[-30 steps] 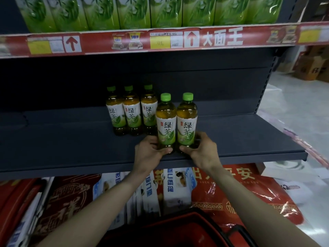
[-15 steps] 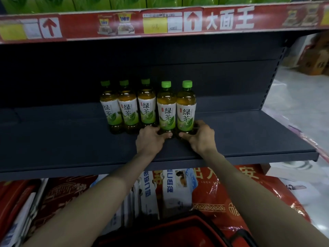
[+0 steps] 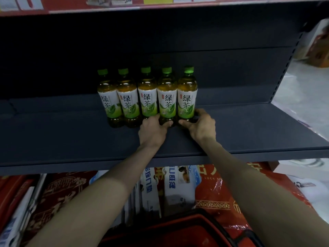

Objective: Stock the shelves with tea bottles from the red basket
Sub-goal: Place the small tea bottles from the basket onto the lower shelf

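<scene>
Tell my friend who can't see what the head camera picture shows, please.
The left hand and right hand hold the bases of the two rightmost of five green tea bottles in a row on a dark shelf. A red basket shows below.

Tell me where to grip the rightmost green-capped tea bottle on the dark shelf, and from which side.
Grip the rightmost green-capped tea bottle round its white-labelled middle, coming from the front right. It stands upright; its left side touches the neighbouring tea bottle, while its right side faces bare dark shelf. The right hand holds its base from that side.
</scene>
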